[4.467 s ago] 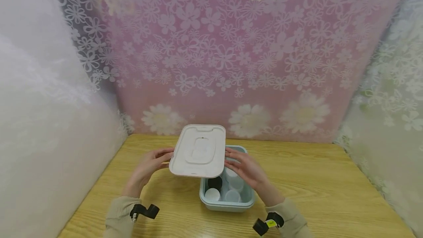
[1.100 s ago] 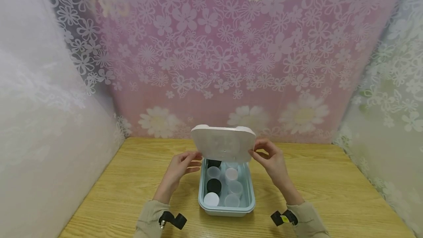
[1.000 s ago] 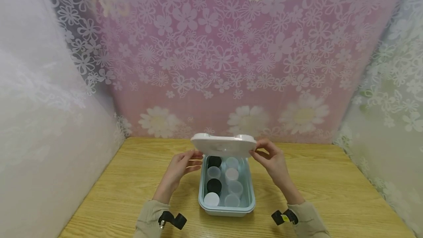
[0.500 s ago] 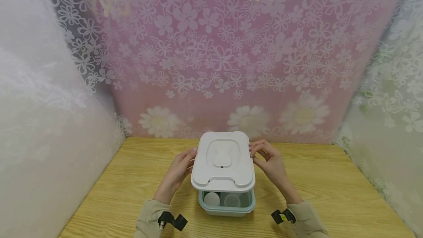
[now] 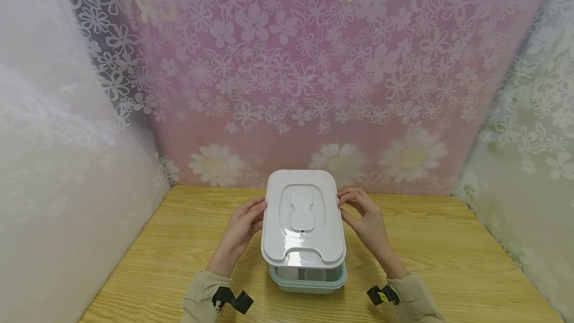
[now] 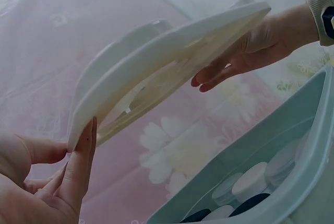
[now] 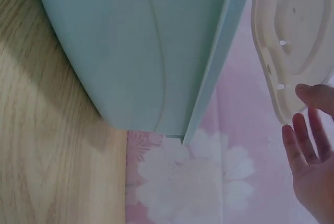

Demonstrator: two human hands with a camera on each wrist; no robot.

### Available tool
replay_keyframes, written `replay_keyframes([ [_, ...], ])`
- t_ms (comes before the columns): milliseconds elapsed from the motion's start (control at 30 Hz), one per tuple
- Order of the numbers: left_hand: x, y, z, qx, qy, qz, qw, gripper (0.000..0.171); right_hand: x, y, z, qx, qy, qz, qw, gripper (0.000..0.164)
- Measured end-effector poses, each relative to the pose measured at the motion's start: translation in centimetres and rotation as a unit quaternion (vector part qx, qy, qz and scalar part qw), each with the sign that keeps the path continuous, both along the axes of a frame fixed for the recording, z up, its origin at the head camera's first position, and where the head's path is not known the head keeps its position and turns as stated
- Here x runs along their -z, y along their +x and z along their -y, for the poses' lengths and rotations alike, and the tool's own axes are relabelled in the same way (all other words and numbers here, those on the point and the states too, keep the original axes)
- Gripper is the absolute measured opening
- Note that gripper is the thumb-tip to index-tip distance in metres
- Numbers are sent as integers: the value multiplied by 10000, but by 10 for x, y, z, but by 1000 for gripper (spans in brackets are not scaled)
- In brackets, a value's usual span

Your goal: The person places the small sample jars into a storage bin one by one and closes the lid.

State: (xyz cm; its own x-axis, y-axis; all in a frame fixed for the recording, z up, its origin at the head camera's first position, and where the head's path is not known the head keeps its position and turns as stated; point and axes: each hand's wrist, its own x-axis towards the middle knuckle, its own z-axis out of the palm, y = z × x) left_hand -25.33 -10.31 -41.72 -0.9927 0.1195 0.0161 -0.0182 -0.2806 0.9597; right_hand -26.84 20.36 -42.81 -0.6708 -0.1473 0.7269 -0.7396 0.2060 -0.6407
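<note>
A white plastic lid [image 5: 303,213] with a raised centre panel is held over a light blue storage box [image 5: 308,289], hiding most of it. My left hand [image 5: 239,231] pinches the lid's left edge between thumb and fingers, as the left wrist view confirms. On the opposite edge, my right hand [image 5: 368,221] grips with thumb and fingertips. A wide gap separates the lid [image 6: 172,51] from the box rim in the left wrist view. Several round-topped containers, white [image 6: 250,179], clear and black [image 6: 250,204], sit inside the box.
The wooden table [image 5: 448,258] runs out to both sides of the box. Behind it hangs a pink flowered curtain [image 5: 287,88], with pale walls [image 5: 67,163] on either side. Each sleeve carries a black wrist camera [image 5: 232,300].
The lid came from the left to above the box, tipped with its underside toward me, then swung over so its top shows and covers most of the box. Both hands kept hold.
</note>
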Motion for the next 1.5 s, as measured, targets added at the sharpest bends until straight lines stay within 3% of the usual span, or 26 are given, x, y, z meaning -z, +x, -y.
replay_keyframes([
  [100, 0, 0, 0, -56, 121, 11, 9999, 38, -3, 2, 0, 99, -43, 394, 9992, 31],
  [200, 0, -1, 0, -106, 216, 53, 9997, 37, -7, 5, 0, 15, -214, 1269, 9917, 33],
  [367, 2, -2, 0, -118, 191, 74, 9997, 37, -13, 9, -3, -362, -371, 2953, 9540, 48],
  [500, 4, -2, -2, -83, 127, 44, 9999, 36, -16, 9, -5, -670, -310, 3624, 9291, 55],
  [633, 6, -2, -2, -23, -84, 16, 10000, 35, -16, 8, -10, -931, -214, 3853, 9178, 57],
  [933, 14, -4, 2, 166, -1011, -43, 9947, 38, -14, 7, -17, -1117, 353, 4041, 9072, 61],
  [1233, 17, -3, 3, 413, -1615, -185, 9858, 38, -12, 7, -20, -1217, 699, 4097, 9013, 65],
  [1500, 20, 0, 5, 681, -1934, -339, 9782, 39, -12, 8, -20, -1059, 1048, 4129, 8985, 62],
])
